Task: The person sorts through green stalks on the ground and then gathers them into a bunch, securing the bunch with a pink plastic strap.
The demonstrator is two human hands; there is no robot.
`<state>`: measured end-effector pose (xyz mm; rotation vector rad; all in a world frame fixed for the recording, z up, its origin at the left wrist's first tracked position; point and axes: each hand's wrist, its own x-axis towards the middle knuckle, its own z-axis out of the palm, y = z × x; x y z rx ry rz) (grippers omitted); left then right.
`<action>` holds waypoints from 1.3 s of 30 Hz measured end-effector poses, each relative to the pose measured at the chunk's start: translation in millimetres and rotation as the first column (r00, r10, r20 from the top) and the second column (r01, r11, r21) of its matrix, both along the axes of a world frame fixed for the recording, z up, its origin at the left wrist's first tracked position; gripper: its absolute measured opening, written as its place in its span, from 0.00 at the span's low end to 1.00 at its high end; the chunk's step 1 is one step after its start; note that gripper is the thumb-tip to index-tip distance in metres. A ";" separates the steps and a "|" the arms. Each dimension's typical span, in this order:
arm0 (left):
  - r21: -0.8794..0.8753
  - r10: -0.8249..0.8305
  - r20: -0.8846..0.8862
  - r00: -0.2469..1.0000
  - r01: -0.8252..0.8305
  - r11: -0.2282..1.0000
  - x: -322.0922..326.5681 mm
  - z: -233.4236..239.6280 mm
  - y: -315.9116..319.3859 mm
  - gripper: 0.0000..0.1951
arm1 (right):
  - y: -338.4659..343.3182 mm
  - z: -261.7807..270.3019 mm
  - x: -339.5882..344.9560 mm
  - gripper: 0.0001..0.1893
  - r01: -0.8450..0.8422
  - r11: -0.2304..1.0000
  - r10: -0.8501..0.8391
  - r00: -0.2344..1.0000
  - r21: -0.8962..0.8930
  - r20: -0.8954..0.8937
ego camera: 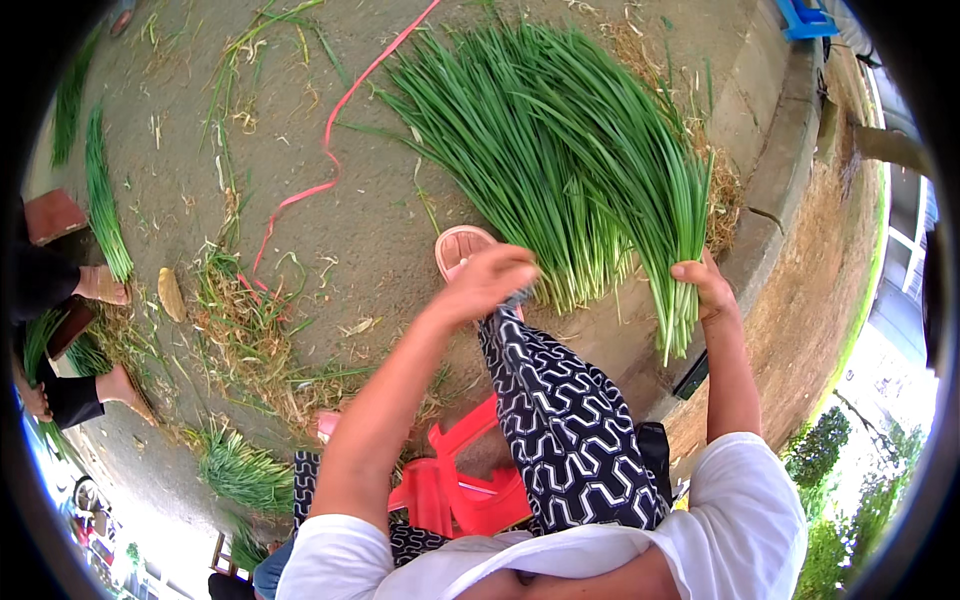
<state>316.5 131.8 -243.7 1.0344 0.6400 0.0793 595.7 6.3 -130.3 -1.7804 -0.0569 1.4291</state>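
Note:
My right hand (712,289) grips a bunch of long green garlic chives (679,217) near its pale stem ends, thumb across the front. The leaves of this bunch lean up and left over a large pile of the same chives (517,150) on the ground. My left hand (499,274) is a little blurred and hovers over my lower leg in black-and-white patterned trousers (570,420), beside the stem ends of the pile. Its fingers are curled, and whether they hold anything is unclear. Just beyond it shows my foot in a pink sandal (459,247).
A pink ribbon (330,165) runs across the dirt ground. Dry trimmings (247,337) lie to the left, near a red plastic stool (480,480). A concrete kerb (780,165) borders the right. Another person's bare feet (120,386) and a chive bunch (105,195) are far left.

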 end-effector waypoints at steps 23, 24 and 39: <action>-0.569 0.121 0.407 0.905 0.148 0.809 142.5 56.4 -40.6 0.38 | 5.9 31.6 -36.7 0.33 -0.381 0.910 0.412 0.773 -0.167 0.482; -0.607 0.166 0.382 0.909 0.112 0.787 141.4 66.1 -38.3 0.35 | 12.0 41.0 -43.1 0.33 -0.392 0.895 0.442 0.724 -0.212 0.530; 0.119 0.319 0.369 0.873 -0.385 0.915 75.3 129.7 54.5 0.28 | 94.1 22.3 -90.7 0.33 -0.577 0.811 0.238 0.477 0.097 0.846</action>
